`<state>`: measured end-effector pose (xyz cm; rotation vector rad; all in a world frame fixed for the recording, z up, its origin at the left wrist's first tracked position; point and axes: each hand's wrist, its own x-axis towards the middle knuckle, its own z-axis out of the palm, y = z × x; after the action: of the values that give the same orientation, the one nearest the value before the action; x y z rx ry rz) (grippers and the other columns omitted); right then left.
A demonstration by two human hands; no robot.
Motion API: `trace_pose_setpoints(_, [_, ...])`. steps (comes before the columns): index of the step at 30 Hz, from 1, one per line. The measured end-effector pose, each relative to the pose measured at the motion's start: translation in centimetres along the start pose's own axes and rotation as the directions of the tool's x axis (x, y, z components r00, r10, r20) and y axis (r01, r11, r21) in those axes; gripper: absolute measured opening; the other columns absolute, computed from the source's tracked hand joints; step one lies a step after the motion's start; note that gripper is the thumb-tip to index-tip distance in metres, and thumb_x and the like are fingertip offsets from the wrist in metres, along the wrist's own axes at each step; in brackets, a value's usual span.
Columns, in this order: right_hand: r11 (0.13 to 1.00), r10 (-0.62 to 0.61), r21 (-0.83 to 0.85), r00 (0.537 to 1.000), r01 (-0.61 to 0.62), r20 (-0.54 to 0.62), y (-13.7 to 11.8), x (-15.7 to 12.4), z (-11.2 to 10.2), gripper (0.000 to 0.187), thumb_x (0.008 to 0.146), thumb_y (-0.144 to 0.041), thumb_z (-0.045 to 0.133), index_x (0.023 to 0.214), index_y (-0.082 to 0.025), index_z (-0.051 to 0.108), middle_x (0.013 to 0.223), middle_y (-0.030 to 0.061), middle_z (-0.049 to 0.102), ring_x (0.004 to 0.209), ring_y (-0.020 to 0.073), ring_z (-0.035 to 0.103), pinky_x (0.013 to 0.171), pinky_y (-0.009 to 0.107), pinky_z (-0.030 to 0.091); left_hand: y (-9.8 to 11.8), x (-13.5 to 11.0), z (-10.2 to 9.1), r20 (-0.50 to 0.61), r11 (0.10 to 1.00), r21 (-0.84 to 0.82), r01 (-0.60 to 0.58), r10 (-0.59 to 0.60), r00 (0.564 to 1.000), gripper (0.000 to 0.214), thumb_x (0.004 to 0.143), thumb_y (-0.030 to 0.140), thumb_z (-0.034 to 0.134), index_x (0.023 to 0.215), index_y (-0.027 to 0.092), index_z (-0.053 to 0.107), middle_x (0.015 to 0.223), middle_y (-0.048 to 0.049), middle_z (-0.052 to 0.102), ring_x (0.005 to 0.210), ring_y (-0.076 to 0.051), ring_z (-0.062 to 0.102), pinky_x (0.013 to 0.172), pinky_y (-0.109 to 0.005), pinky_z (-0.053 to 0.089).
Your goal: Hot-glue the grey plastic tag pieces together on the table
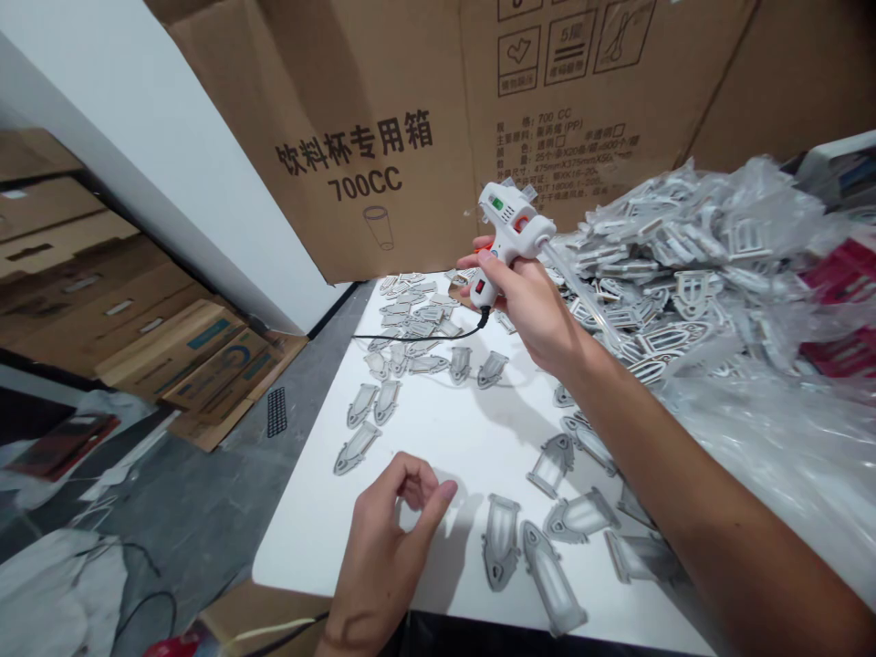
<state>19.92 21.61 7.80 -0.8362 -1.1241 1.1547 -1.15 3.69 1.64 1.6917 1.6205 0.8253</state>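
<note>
My right hand (530,297) is wrapped round the handle of a white hot glue gun (510,224), raised over the far part of the table. A clear glue stick (581,297) sticks out of its back end, and a black cord (424,338) runs from the handle to the left. My left hand (393,538) hovers above the near part of the white table (438,420). Its fingers are curled, with the thumb apart and nothing visible between them. Grey-white lantern-shaped plastic pieces lie to its right, the closest being one piece (502,540) with a pointed end.
More pieces (417,315) lie along the table's far left. A heap of them (691,274) with clear plastic bags (759,420) fills the right side. A large cardboard box (403,91) stands at the back. Flattened cartons (198,347) lean over the floor at left.
</note>
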Motion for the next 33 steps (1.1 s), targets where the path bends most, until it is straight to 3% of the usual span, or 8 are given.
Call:
trace_pose_setpoints(2, [1.000,-0.005,0.003,1.000,0.005,0.001,0.0,0.1,-0.1,0.024,0.100,-0.042,0.063,0.117,-0.028,0.056,0.118,0.0045,0.072,0.085,0.0171,0.070,0.082,0.036,0.061,0.6,1.3,0.3,-0.012,0.999,0.032,-0.034,0.034,0.999,0.023,0.095,0.043,0.069,0.084,0.023,0.064,0.076,0.0020,0.065,0.074,-0.017,0.059,0.074,-0.028,0.045])
trace_pose_setpoints(6, [1.000,-0.001,-0.008,1.000,0.001,0.007,0.0,0.3,-0.4,0.029,0.098,-0.048,0.066,0.116,-0.028,0.057,0.121,0.0050,0.071,0.086,0.0167,0.068,0.081,0.034,0.060,1.8,3.6,0.7,0.013,0.972,0.183,-0.150,0.150,0.989,0.035,0.100,0.042,0.063,0.071,0.023,0.058,0.070,0.0019,0.062,0.069,-0.017,0.057,0.070,-0.030,0.042])
trace_pose_setpoints(10, [1.000,-0.009,-0.006,1.000,0.009,0.013,-0.1,0.4,-0.6,0.031,0.097,-0.049,0.067,0.117,-0.028,0.057,0.123,0.0065,0.070,0.093,0.0181,0.069,0.082,0.033,0.060,2.3,6.3,1.3,0.089,0.955,0.218,-0.200,0.185,0.979,0.010,0.100,0.033,0.062,0.101,0.024,0.068,0.089,0.0011,0.071,0.079,-0.017,0.064,0.076,-0.029,0.047])
trace_pose_setpoints(18, [1.000,0.000,0.026,1.000,-0.001,0.005,-0.2,0.7,-0.6,0.021,0.100,-0.042,0.063,0.114,-0.029,0.056,0.115,0.0031,0.071,0.085,0.0178,0.069,0.088,0.039,0.062,2.6,11.3,4.6,0.134,0.800,0.502,-0.327,0.302,0.944,0.024,0.100,0.024,0.062,0.121,0.026,0.074,0.107,-0.0040,0.072,0.084,-0.020,0.068,0.072,-0.031,0.045])
trace_pose_setpoints(24, [1.000,-0.007,0.015,1.000,0.007,0.013,-0.2,0.8,-0.7,0.022,0.100,-0.044,0.064,0.114,-0.030,0.055,0.118,0.0042,0.070,0.093,0.0204,0.070,0.087,0.040,0.062,2.3,12.3,5.8,0.166,0.718,0.587,-0.373,0.344,0.924,0.025,0.100,0.018,0.059,0.108,0.026,0.082,0.104,-0.0068,0.075,0.094,-0.024,0.069,0.076,-0.033,0.049])
trace_pose_setpoints(27, [1.000,-0.003,0.012,1.000,0.003,0.014,-0.2,0.7,-0.7,0.021,0.100,-0.043,0.063,0.114,-0.029,0.055,0.120,0.0058,0.069,0.098,0.0210,0.070,0.087,0.038,0.061,1.9,12.3,5.9,0.180,0.721,0.575,-0.387,0.350,0.919,0.025,0.100,0.015,0.059,0.100,0.024,0.082,0.099,-0.0068,0.076,0.095,-0.024,0.069,0.079,-0.034,0.049])
trace_pose_setpoints(33, [1.000,-0.001,0.000,1.000,0.001,0.014,-0.2,0.7,-0.8,0.025,0.099,-0.046,0.065,0.115,-0.030,0.055,0.118,0.0040,0.069,0.089,0.0196,0.070,0.084,0.039,0.062,1.6,12.2,5.8,0.148,0.775,0.503,-0.382,0.359,0.922,0.019,0.098,0.016,0.062,0.094,0.024,0.079,0.094,-0.0049,0.077,0.090,-0.022,0.069,0.079,-0.033,0.049])
